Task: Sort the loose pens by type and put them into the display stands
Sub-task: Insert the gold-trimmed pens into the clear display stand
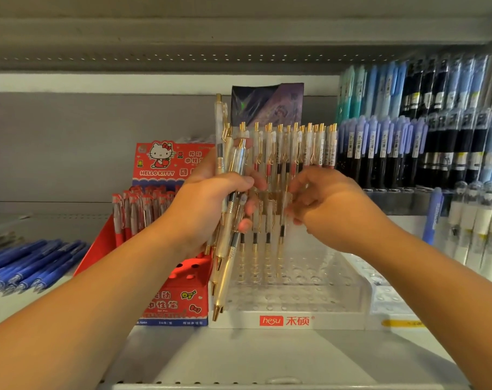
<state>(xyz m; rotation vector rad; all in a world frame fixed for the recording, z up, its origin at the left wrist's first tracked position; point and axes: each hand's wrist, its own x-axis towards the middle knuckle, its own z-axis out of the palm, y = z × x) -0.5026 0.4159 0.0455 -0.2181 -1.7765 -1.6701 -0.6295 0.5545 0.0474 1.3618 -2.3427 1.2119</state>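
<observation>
My left hand [211,198] grips a bundle of several pearl-white pens with gold tips and clips [225,243], held upright and slightly tilted in front of the clear tiered display stand [309,294]. The stand's back rows hold many of the same white-and-gold pens [295,144]; three more stand in a middle row [267,249]. My right hand [321,204] is at that middle row with its fingers curled toward the pen tops there; whether it pinches one I cannot tell.
A red Hello Kitty stand [169,299] with red pens is to the left. Loose blue pens [28,266] lie on the shelf at far left. Racks of blue, purple and black pens [422,130] fill the right. Another shelf hangs above.
</observation>
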